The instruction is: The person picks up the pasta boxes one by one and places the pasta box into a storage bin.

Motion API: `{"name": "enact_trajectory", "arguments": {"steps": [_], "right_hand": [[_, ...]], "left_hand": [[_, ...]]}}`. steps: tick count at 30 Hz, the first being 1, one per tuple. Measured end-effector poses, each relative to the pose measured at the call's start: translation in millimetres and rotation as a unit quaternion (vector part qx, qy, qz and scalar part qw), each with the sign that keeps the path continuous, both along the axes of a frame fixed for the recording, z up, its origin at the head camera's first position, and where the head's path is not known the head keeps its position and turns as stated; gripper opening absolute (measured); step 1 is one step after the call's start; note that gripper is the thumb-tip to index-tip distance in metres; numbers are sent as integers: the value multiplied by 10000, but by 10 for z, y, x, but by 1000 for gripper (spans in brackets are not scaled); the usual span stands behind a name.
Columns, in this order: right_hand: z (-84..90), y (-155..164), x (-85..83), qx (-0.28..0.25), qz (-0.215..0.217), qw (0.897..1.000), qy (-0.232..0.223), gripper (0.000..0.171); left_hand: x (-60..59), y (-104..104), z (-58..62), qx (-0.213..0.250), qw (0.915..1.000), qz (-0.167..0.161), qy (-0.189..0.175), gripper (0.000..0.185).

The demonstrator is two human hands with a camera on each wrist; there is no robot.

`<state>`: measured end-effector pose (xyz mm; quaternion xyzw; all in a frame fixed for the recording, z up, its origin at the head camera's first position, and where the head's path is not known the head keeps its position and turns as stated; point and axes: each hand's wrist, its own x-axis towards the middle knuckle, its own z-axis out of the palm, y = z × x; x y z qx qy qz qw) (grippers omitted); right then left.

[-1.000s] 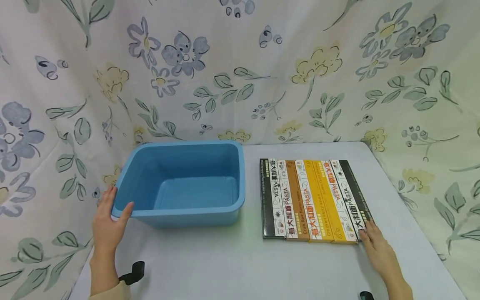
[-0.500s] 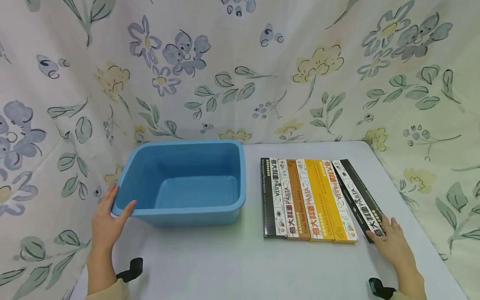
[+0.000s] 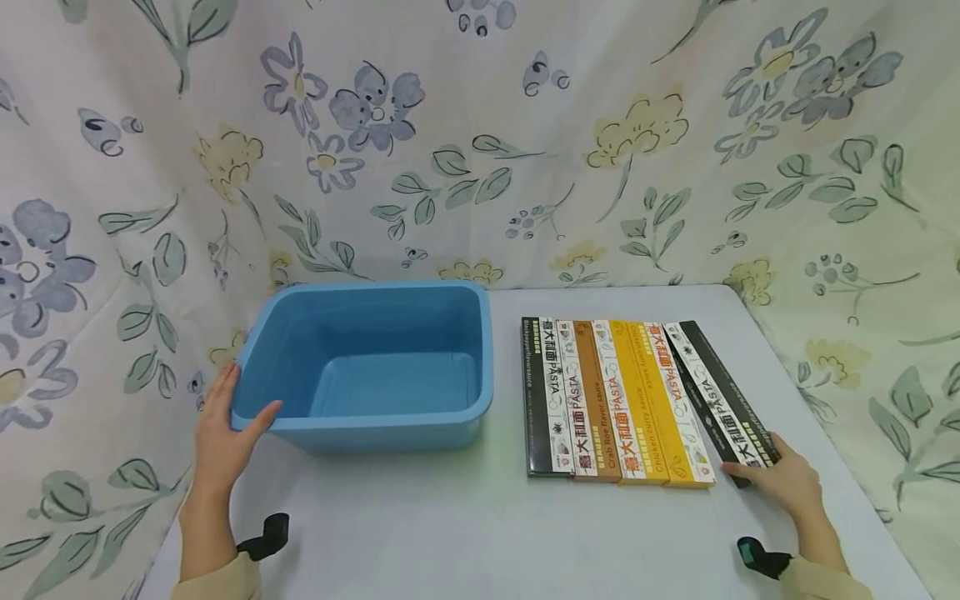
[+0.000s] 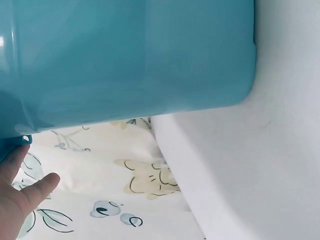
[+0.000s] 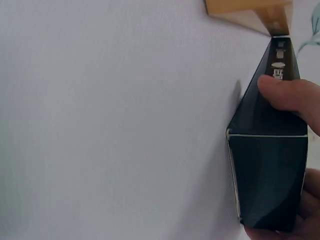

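head view: the right hand (image 3: 795, 479) holds the near end of a long, flat, black-and-white carton printed "pasta" (image 3: 720, 392), thumb on its left side and fingers at its right. the grip is closed to the carton's width, so nearly all the carton's length reaches away from the hand, toward the back of the white-covered table (image 3: 450, 533). it lies at the right end of a row of slim black, brown, white and yellow cardboard cartons (image 3: 618, 400), turned so that a wedge-shaped gap beside the neighbouring yellow-and-white carton (image 3: 663, 417) widens toward the hand. whether the far ends touch, i cannot tell.

right wrist view: the thumb presses the dark side face just beyond the near edge, other fingers bend round the opposite side and low by the corner, and the plain dark end face shows between them. whether that end is off the table is unclear.

the left hand (image 3: 221, 442) rests at the near left corner of a blue, rectangular plastic bin (image 3: 375, 439), well apart from the cartons; its fingers are extended along the rim, thumb spread, not wrapped tightly round anything.
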<state>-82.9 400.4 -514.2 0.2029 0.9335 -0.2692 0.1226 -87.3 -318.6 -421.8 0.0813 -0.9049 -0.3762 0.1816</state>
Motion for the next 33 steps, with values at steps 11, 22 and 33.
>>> {"name": "enact_trajectory", "arguments": {"steps": [11, 22, 33], "right_hand": [[34, -212, 7, -1165, -1748, 9771, 352, 106], [123, -293, 21, -1408, -2244, 9622, 635, 104], [304, -352, -10, -1609, -2328, 9537, 1020, 105]], "left_hand": [[3, 4, 37, 89, 9998, -83, -157, 84], [16, -2, 48, 100, 9997, -53, -238, 84], [30, 9, 54, 155, 9995, -29, -279, 84]]}}
